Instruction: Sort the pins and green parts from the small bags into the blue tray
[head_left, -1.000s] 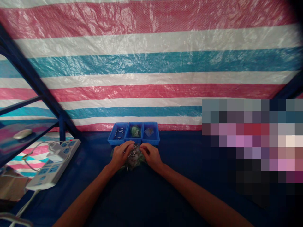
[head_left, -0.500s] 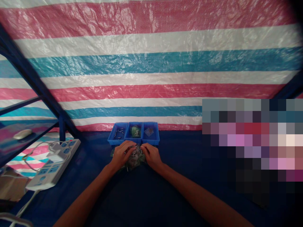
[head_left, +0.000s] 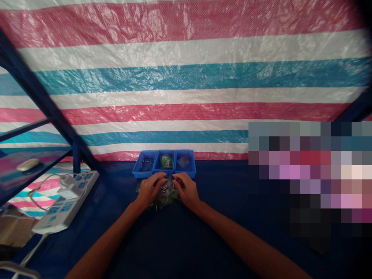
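My left hand (head_left: 149, 189) and my right hand (head_left: 187, 188) meet over a pile of small metal pins and clear plastic bags (head_left: 164, 195) on the dark blue table. Both hands have their fingers curled in a pinch at the top of the pile; what they pinch is too small to make out. Just behind the hands stand three joined blue bins (head_left: 164, 169): the left one holds loose pins, the middle one greenish bags, the right one a small bag.
A white power strip (head_left: 62, 201) with plugs and cables lies at the left. A blue metal frame (head_left: 43, 97) with a shelf and a white mouse (head_left: 27, 164) stands at far left. A striped tarp (head_left: 186, 77) forms the back wall. The right side is blurred.
My right hand has shifted slightly left and forward, closer to the left hand over the pile. The left hand has barely moved.
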A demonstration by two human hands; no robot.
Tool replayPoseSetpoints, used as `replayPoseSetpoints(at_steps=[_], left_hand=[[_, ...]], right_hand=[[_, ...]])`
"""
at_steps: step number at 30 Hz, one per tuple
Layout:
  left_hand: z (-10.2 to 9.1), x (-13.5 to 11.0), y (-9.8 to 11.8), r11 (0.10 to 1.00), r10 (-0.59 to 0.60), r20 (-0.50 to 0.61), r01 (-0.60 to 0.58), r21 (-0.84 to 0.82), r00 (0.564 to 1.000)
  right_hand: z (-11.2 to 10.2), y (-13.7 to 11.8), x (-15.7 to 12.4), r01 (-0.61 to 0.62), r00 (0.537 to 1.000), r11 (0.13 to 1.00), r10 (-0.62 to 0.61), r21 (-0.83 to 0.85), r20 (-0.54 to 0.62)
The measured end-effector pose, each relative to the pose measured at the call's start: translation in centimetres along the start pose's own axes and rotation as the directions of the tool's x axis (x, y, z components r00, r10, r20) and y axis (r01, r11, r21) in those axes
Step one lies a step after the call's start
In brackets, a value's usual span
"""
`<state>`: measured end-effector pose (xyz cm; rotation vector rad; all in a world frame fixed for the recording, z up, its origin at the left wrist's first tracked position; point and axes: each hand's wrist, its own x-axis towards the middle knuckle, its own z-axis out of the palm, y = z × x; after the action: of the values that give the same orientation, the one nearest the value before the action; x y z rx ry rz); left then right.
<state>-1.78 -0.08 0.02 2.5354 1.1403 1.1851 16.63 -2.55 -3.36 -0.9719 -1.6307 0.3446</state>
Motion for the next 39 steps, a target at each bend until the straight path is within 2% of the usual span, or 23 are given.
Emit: replayPoseSetpoints(at_steps=[3, 9, 23, 32, 39], left_hand=[[-0.04, 0.00, 0.24, 0.997, -0.076, 0.031, 0.076, -0.023, 0.997], [-0.16, 0.06, 0.56, 0.981, -0.147, 0.065, 0.154, -0.119, 0.987], [-0.02, -0.08, 0.75, 0.973, -0.175, 0.071, 0.183, -0.140, 0.982], [-0.13, 0.00, 0.86, 0.982, -0.145, 0.077, 0.153, -0.113, 0.986], [-0.39, 0.27, 0.87, 0.997, 0.007, -0.017, -0.008, -0.082, 1.000]], right_hand=[[0.14, 0.19, -0.08, 0.004, 1.000, 1.000, -0.004, 0.024, 0.003], [0.37, 0.46, -0.19, 0.009, 1.000, 0.999, -0.009, 0.042, 0.010], [0.21, 0.24, -0.18, 0.033, 0.999, 0.998, -0.033, 0.060, -0.001], [0.34, 0.36, -0.10, 0.033, 0.999, 0.999, -0.034, 0.014, 0.013], [0.46, 0.54, -0.18, 0.006, 1.000, 1.000, -0.006, 0.001, 0.014]])
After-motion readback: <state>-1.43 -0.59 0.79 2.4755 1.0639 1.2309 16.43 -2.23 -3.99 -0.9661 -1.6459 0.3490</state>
